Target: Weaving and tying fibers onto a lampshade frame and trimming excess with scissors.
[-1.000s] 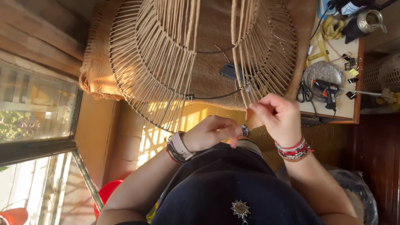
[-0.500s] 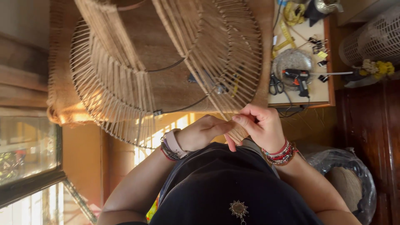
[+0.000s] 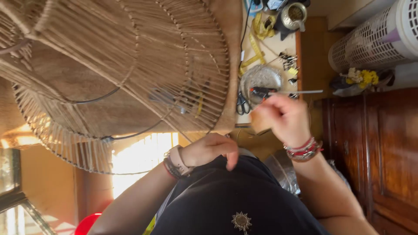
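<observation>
Both hands are sitting up close to the body here. The left hand (image 3: 211, 149) is curling loosely, knuckles bent, fingertips pointing down and resting against the dark shirt at the belly. Its forearm is coming in from the lower left, wrist stacked with a watch and a few bands. The right hand (image 3: 283, 118) is hanging a bit higher and further out, fingers bunching together like a pinch, though whatever's between them is too blurry to tell. Its wrist is wearing red and white bracelets, forearm angling in from the lower right.
</observation>
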